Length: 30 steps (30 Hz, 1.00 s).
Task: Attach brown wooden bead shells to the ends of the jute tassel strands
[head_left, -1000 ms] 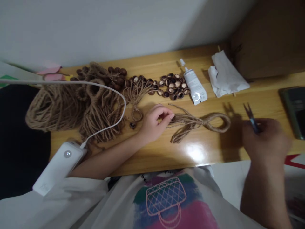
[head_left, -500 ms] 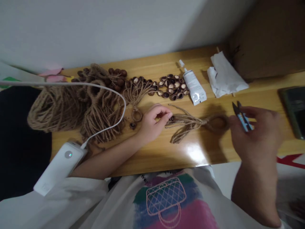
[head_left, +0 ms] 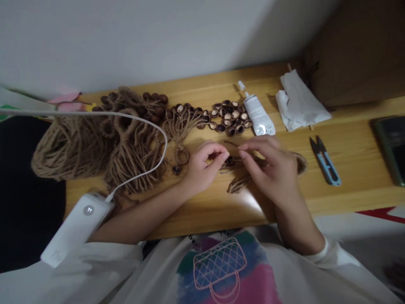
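Note:
My left hand (head_left: 204,166) is closed in a pinch at the strand ends of a twine tassel (head_left: 238,183), beside a dark nut shell (head_left: 230,160). What sits between those fingertips is mostly hidden. Just right of it, my right hand (head_left: 270,169) reaches over the tassel, thumb and forefinger pinched on a loose twine strand (head_left: 231,144). It covers the tassel's middle; the wrapped loop (head_left: 300,163) shows behind it. Blue-handled thread snips (head_left: 325,162) lie on the table, right of my right hand.
Behind my hands are halved nut shells (head_left: 230,116), a glue tube (head_left: 259,116) and white wrapping (head_left: 300,103). Twine bundles (head_left: 68,147) and finished-looking tassels (head_left: 129,160) lie left. A cable crosses to a power bank (head_left: 77,228). A phone (head_left: 390,147) lies far right.
My right hand has let go of the thread snips, leaving them on the table, and moved left to the twine tassel. My left hand has stayed almost still, pinching.

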Motion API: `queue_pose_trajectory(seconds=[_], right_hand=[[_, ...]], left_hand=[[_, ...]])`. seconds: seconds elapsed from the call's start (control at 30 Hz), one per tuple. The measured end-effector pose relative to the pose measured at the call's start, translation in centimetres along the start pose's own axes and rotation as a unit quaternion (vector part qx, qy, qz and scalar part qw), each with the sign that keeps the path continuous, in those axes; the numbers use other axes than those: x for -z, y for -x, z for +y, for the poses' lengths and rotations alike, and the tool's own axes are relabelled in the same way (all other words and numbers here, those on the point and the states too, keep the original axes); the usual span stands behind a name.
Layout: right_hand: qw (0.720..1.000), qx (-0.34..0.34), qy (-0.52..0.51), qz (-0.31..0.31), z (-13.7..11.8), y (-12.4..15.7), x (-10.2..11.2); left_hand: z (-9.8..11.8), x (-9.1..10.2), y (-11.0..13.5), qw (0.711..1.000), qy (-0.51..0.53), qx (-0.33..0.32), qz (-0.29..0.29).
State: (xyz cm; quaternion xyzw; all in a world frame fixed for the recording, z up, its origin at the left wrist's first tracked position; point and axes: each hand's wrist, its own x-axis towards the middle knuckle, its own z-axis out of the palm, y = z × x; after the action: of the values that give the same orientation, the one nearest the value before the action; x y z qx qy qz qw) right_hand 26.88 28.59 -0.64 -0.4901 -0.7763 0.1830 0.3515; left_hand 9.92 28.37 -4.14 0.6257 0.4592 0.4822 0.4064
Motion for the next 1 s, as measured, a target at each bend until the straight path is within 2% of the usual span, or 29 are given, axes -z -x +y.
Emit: queue_pose_trajectory(seconds=[0.17, 1.0], right_hand=[[0.999, -0.010, -0.021, -0.044, 0.34, 0.05, 0.09], [0.998, 0.027, -0.006, -0.062, 0.09, -0.05, -0.25]], left_hand=[[-0.08, 0.01, 0.01, 1.000, -0.012, -0.006, -0.011], [-0.02, -0.03, 0.06, 0.999, -0.018, -0.025, -0.021]])
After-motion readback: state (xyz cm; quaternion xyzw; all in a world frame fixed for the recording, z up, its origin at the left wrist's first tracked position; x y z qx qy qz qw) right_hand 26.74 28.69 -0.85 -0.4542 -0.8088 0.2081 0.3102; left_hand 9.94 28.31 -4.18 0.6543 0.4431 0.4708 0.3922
